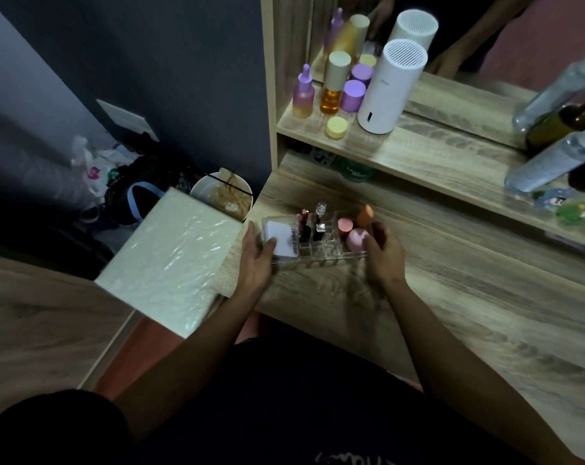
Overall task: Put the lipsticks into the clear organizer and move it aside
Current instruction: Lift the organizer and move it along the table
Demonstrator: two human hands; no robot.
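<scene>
Head view: a person seated at a wood-grain dressing table (452,313), both bare forearms reaching forward over its front edge.
Organizer: the clear plastic compartmented organizer (314,255) sits on the table near its left edge, toward the front, between the two hands.
Lipsticks: four slim dark and red lipstick tubes (312,223) stand upright in the organizer's middle compartments; two in a rear row, two in front.
Other contents: a flat white rectangular compact (279,238) lies in the left section; a pink sponge (355,239), a coral round-topped piece (345,225) and an orange teardrop sponge (365,215) fill the right section.
Left hand: the left hand (255,256) is part-open, palm turned inward, thumb over the organizer's left end touching the compact, fingers against the left wall.
Right hand: the right hand (383,251) is loosely curled at the organizer's right end, fingertips touching the right wall beside the pink sponge; whether it grips firmly cannot be told.
Upper shelf: a white cylindrical appliance with a slotted top (390,92) stands near the shelf's left end, beside purple and amber bottles (331,92).
Beside the table: a pale wrapped rectangular slab (170,260) lies just off the left edge.
</scene>
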